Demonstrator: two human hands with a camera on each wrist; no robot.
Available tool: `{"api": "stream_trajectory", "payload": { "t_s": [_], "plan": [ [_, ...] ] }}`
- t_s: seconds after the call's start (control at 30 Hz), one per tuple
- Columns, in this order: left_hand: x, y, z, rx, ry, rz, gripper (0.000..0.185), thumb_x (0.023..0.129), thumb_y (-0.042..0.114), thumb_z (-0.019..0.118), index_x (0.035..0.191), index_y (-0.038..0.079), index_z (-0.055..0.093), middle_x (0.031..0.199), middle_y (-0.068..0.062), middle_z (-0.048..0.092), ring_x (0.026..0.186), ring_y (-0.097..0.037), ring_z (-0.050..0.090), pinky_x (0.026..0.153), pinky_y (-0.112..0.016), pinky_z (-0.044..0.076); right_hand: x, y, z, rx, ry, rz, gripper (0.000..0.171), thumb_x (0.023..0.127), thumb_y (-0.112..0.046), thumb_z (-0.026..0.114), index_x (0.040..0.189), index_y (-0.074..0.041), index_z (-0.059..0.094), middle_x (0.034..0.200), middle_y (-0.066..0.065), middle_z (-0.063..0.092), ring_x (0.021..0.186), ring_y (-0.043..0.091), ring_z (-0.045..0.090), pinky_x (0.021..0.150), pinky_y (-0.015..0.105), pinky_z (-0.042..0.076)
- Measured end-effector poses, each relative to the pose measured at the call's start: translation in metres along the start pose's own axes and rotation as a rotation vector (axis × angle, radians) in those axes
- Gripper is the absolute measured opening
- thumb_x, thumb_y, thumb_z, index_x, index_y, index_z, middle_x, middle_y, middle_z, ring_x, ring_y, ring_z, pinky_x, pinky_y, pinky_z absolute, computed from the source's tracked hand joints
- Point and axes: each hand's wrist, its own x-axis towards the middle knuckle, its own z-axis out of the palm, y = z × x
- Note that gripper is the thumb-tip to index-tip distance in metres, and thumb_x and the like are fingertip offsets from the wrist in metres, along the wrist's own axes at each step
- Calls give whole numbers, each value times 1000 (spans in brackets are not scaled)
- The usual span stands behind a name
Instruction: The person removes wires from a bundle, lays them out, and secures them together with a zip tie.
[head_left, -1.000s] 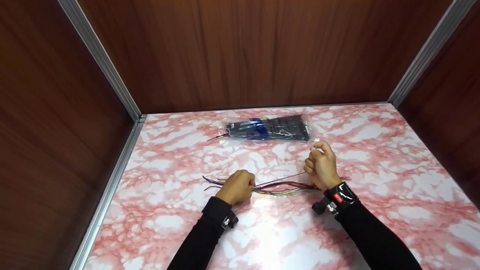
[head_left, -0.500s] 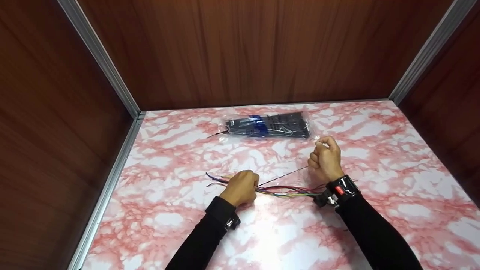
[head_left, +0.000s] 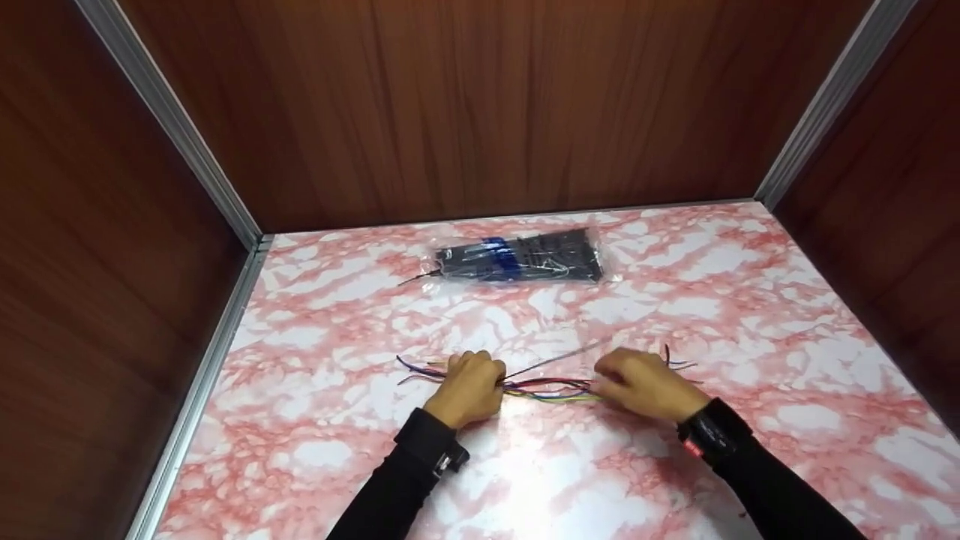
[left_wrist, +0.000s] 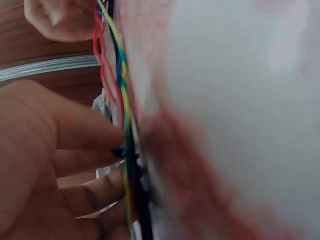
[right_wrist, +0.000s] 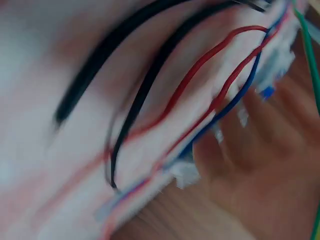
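Note:
A bundle of thin coloured wires [head_left: 551, 388] lies across the pink marbled table [head_left: 750, 315]. My left hand [head_left: 471, 384] grips the bundle near its left end, fingers curled round the strands [left_wrist: 122, 100]. A thin black cable tie [head_left: 559, 356] slants up and to the right from that fist. My right hand [head_left: 641, 384] lies low over the right part of the bundle, blurred, with its fingers stretched leftward. In the right wrist view the red, blue and black wires [right_wrist: 210, 100] run in front of its loosely extended fingers [right_wrist: 265, 165].
A clear bag of black cable ties [head_left: 517, 259] lies at the back of the table. Wood-panelled walls [head_left: 487, 112] with aluminium corner rails [head_left: 172, 127] close in the left, back and right sides.
My right hand has dropped from a raised fist holding the cable tie's end down onto the wires. The left hand has kept its grip. The camera has shifted slightly.

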Motion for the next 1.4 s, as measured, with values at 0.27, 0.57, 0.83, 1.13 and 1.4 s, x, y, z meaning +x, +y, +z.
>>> {"api": "stream_trajectory", "payload": {
  "t_s": [0.27,0.57,0.83,1.13,1.4],
  "plan": [
    [-5,-3,-7,105,-4,51,11,78,13,70,76,16,60,71,1,59,73,-22,61,72,-39,34,-5,-8,21,-378,39,-179,20,82,-30,76,79,-18,60,72,-6,47,67,20,51,60,38,41],
    [-11,-16,-10,10,12,84,17,78,-1,60,79,15,64,74,4,56,76,-18,60,65,-36,35,-1,-3,23,-268,123,-226,15,93,-22,65,81,-22,55,60,-14,46,54,8,52,43,29,35],
    [-12,-24,-17,-84,64,113,21,80,-1,57,77,17,67,72,8,55,70,-11,57,63,-34,32,-2,-3,27,-226,79,-205,24,89,-43,67,81,-25,54,62,-18,45,55,4,47,48,28,38],
    [-23,-36,-17,-52,2,244,17,85,2,59,81,16,68,76,8,57,80,-13,59,67,-32,30,-7,-8,40,-442,176,-321,19,85,-14,70,79,-13,52,72,-2,42,53,14,45,41,29,35],
    [-27,-40,-18,-74,-1,290,19,83,-2,58,78,15,65,72,9,51,75,-11,56,67,-31,30,-2,2,43,-489,285,-432,17,85,-13,63,81,-15,46,57,-4,43,50,22,48,52,36,32]
  ]
}}
